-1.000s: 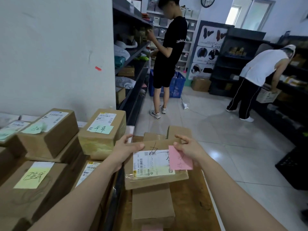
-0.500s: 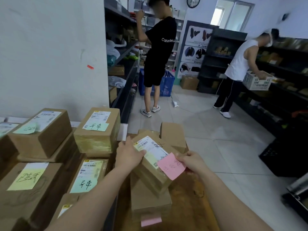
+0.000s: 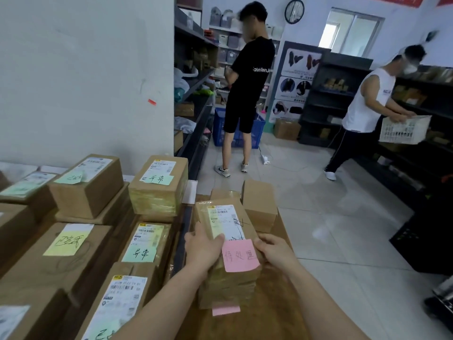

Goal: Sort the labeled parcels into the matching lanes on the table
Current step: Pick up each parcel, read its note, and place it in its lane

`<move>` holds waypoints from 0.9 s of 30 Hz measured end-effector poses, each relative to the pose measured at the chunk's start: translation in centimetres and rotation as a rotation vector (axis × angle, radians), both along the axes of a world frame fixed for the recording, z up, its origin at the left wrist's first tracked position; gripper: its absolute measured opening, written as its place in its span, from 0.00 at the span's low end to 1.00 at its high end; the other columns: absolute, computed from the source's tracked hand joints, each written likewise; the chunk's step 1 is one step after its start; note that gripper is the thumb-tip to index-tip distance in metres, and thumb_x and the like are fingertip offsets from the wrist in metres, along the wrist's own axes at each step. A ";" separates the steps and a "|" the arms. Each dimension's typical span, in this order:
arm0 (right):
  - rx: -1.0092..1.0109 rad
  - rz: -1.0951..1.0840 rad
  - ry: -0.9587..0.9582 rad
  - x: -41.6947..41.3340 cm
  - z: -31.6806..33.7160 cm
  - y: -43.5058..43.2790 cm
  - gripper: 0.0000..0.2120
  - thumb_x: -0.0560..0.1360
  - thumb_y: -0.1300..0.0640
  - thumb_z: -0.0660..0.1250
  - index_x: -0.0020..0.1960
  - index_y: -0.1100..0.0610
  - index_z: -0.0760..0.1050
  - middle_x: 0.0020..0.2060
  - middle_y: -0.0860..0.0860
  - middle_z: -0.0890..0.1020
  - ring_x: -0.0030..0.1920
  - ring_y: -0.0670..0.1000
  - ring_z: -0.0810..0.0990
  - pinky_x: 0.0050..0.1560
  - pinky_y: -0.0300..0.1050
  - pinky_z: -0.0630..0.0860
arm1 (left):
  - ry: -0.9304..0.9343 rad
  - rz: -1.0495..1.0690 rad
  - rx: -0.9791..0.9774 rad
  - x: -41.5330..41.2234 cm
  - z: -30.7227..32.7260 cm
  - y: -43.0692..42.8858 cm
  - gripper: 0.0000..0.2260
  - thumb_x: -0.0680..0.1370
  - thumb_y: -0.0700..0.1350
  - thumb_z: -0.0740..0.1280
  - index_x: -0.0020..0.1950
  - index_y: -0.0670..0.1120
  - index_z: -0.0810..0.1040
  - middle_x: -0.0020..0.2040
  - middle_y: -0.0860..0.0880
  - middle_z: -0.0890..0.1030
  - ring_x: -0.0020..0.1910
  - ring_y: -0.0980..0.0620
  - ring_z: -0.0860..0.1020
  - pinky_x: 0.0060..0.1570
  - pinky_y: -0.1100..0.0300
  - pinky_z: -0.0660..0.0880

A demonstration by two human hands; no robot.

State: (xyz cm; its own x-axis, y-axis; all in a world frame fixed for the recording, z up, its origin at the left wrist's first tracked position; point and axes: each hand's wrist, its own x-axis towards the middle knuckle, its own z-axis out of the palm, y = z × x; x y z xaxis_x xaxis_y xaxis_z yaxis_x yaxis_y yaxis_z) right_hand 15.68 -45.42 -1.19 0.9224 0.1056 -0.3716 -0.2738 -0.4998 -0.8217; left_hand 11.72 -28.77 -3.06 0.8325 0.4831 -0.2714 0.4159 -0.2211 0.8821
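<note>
1. At the near centre of a brown wooden table (image 3: pixel 277 322), a flat rectangular cardboard parcel (image 3: pixel 221 214) sits on top of a stack of similar boxes (image 3: pixel 228 288). The parcel is wrapped in glossy clear tape.
2. The left hand (image 3: pixel 203 250) grips the parcel's left edge. Its thumb lies across the top, touching a smooth white shipping label (image 3: pixel 224 220) printed with barcodes.
3. The right hand (image 3: pixel 275 251) holds the parcel's right near corner, fingers curled round the side.
4. Between the two hands, a square pink sticky note (image 3: pixel 240 256) with handwritten characters is stuck on the parcel's near end. It overhangs the edge.
5. A second pink note (image 3: pixel 225 310) pokes out low on the front of the stack.
6. Just behind the parcel stands a plain upright box (image 3: pixel 259 204) with matte brown sides.
7. To the left are more cardboard parcels in piles. One blocky parcel (image 3: pixel 158 190) is bound in yellowish tape and bears a pale green note (image 3: pixel 158 179). Below it, a flatter one carries another green note (image 3: pixel 139 253). A wide carton further left has a yellow note (image 3: pixel 65 242).
8. Beyond the table, on a glossy tiled floor, a person in a black T-shirt (image 3: pixel 250 77) stands facing grey metal shelving. A blue plastic crate (image 3: pixel 257 131) sits behind their legs.
9. On the right, a person in a white sleeveless top (image 3: pixel 365 106) holds a white slatted plastic basket (image 3: pixel 404 130) beside dark shelves.
</note>
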 end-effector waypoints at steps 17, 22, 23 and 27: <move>0.248 0.178 -0.488 -11.1 4.5 3.2 0.20 0.81 0.52 0.64 0.71 0.52 0.71 0.60 0.42 0.76 0.51 0.36 0.72 0.43 0.25 0.68 | -0.446 0.355 -0.014 -14.2 5.1 0.7 0.18 0.80 0.50 0.64 0.69 0.58 0.64 0.56 0.58 0.78 0.47 0.58 0.83 0.39 0.60 0.82; 0.298 0.281 -0.510 -15.2 5.6 7.5 0.19 0.80 0.48 0.64 0.70 0.47 0.72 0.60 0.42 0.79 0.59 0.43 0.77 0.59 0.44 0.77 | -0.502 0.490 0.034 -19.7 7.2 3.7 0.21 0.79 0.54 0.64 0.70 0.63 0.64 0.68 0.55 0.72 0.57 0.50 0.80 0.44 0.49 0.83; 0.312 0.294 -0.507 -16.0 5.7 8.6 0.19 0.80 0.47 0.64 0.70 0.47 0.72 0.60 0.41 0.79 0.59 0.43 0.77 0.61 0.49 0.77 | -0.515 0.512 0.040 -20.8 7.4 4.5 0.22 0.79 0.53 0.64 0.72 0.63 0.64 0.69 0.55 0.71 0.56 0.50 0.80 0.42 0.50 0.83; 0.352 0.379 -0.514 -19.2 6.2 12.9 0.19 0.80 0.49 0.65 0.70 0.49 0.72 0.58 0.41 0.79 0.51 0.38 0.76 0.57 0.46 0.77 | -0.532 0.599 0.096 -25.6 7.9 7.9 0.22 0.78 0.55 0.64 0.70 0.68 0.63 0.66 0.55 0.73 0.57 0.49 0.80 0.47 0.45 0.82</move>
State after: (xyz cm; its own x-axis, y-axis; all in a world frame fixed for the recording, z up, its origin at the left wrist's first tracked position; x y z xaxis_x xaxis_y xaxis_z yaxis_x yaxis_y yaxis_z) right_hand -3.56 -32.53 4.99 0.8477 0.4857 0.2132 0.3291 -0.1663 -0.9295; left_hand -13.84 -20.86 4.82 0.4307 0.8893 0.1537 0.0172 -0.1783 0.9838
